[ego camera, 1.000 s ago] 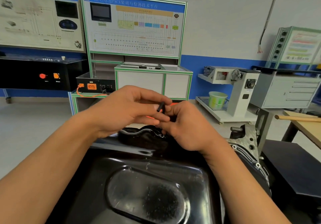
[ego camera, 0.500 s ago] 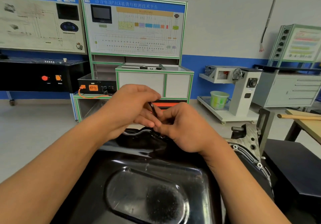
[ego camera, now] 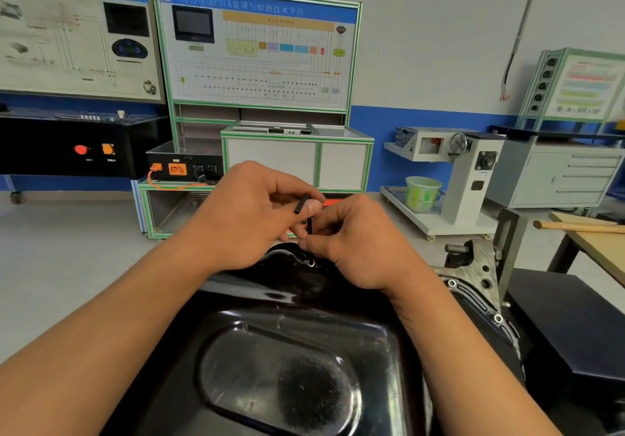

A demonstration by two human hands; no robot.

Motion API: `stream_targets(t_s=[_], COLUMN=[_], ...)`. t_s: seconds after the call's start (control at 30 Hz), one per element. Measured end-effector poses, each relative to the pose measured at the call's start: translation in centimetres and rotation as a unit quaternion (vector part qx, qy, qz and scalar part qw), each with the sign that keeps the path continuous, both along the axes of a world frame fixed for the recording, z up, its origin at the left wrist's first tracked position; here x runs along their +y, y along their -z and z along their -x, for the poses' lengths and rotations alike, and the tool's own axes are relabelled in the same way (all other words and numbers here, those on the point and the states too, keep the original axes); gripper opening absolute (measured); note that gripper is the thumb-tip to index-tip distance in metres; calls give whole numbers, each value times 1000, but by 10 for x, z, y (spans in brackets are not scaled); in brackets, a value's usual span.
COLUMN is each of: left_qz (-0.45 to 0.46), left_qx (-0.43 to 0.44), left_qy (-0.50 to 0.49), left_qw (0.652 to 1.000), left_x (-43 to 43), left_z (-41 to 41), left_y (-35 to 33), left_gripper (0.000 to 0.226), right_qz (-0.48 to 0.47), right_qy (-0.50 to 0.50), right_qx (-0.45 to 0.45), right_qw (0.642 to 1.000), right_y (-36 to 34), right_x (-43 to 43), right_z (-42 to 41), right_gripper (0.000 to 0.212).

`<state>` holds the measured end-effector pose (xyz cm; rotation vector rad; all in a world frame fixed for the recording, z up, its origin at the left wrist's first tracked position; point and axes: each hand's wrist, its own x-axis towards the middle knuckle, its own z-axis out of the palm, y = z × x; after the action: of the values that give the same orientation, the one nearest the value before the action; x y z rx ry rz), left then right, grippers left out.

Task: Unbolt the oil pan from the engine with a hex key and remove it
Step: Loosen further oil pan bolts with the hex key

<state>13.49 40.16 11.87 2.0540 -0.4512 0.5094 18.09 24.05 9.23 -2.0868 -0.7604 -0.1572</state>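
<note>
- Pinching the bent top of the hex key [ego camera: 302, 204] between thumb and curled fingers, the left hand [ego camera: 250, 212] sits above the far edge of the oil pan [ego camera: 297, 361].
- The right hand [ego camera: 362, 249] touches the left, its fingertips closed around the key's upright shaft lower down; the key's tip is hidden behind the fingers.
- The oil pan, glossy black, fills the lower middle of the view and lies on the engine [ego camera: 473, 276], its far rim curving just beneath both hands.
- A small metal ring [ego camera: 311, 263] shows on that rim, just under the right hand's fingers; whether it is a hole or a bolt head cannot be told.
- Right of the pan, the engine's grey flange stands out past the pan's edge, with ringed holes along it.
- A dark seat [ego camera: 575, 327] lies just beside the engine on the right, and a wooden desk [ego camera: 605, 253] beyond it carries a wooden handle [ego camera: 575, 227].
- Open floor [ego camera: 67, 249] stretches left of the pan, up to the training panels [ego camera: 257, 50] along the wall.
</note>
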Motion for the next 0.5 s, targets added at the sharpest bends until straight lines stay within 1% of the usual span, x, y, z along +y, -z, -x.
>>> stream_targets(t_s=[0.17, 0.3, 0.37, 0.43, 0.5], left_qz=[-25, -22, 4, 37, 17], left_qx=[-68, -72, -45, 21, 68], left_qy=[-40, -70, -59, -9, 42], left_qw=[997, 995, 997, 999, 997], left_x=[-2, -6, -6, -2, 5], left_z=[-4, -7, -7, -7, -5], left_y=[2, 4, 3, 1, -1], left_gripper=[9, 23, 26, 21, 17], right_qz=[-22, -33, -37, -43, -42], right_qy=[5, 16, 17, 9, -3], right_qx=[-14, -15, -11, -8, -17], right_qw=[1000, 999, 999, 999, 999], right_y=[-2, -4, -4, -3, -3], right_x=[-1, -1, -1, -1, -2], right_z=[2, 4, 3, 2, 2], right_gripper=[20, 25, 23, 17, 12])
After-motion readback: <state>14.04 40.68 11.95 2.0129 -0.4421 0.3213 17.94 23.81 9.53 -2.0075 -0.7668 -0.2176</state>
